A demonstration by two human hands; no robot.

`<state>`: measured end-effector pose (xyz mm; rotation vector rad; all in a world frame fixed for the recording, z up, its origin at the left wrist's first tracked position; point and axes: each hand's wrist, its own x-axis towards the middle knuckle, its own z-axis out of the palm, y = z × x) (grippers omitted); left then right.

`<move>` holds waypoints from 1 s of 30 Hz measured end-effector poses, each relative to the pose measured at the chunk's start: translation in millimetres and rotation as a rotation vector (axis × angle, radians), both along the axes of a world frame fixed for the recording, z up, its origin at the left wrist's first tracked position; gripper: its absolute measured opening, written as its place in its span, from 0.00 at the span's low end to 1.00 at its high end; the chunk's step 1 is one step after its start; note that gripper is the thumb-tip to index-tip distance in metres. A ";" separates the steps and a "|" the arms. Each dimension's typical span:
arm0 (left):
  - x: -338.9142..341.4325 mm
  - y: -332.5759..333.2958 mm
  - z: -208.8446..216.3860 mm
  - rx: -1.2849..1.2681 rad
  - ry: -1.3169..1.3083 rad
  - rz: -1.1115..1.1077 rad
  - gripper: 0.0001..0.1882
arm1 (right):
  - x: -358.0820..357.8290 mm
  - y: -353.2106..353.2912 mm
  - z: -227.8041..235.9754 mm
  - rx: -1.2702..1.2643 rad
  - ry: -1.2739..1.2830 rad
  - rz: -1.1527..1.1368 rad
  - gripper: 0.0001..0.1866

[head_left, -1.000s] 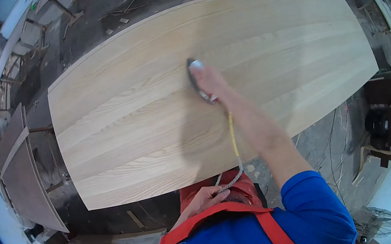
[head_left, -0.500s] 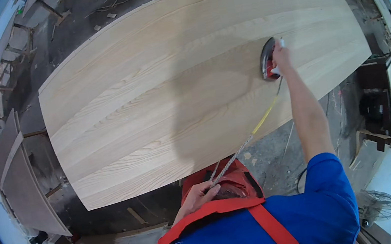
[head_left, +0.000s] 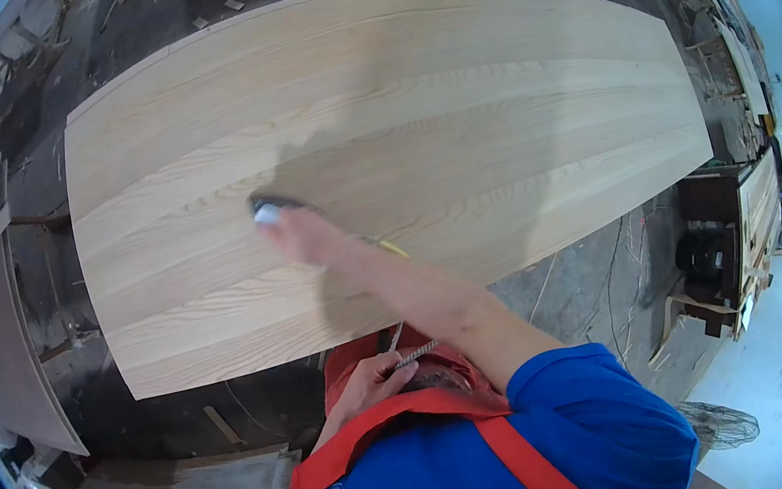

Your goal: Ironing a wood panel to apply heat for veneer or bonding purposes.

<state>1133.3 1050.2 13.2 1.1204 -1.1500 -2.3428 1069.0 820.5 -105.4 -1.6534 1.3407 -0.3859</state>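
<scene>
Workshop floor (head_left: 575, 290) is seen around a broad, pale wooden board (head_left: 444, 54) at the middle of the frame. Left of centre, over the board, a dark, blurred tool (head_left: 275, 200) is held by the right hand (head_left: 304, 237), the exact grip being smeared. A braided cord (head_left: 417, 353) is pinched by the left hand (head_left: 368, 381) at lower centre. The tool can be judged stiff and fairly weighty, best gripped around its top; the cord, pliable and light, is best taken loosely.
</scene>
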 end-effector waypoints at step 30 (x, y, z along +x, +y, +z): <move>-154.4 14.4 -7.5 -0.073 -0.113 -0.174 0.15 | -654.7 69.4 8.6 0.136 0.206 -1.143 0.44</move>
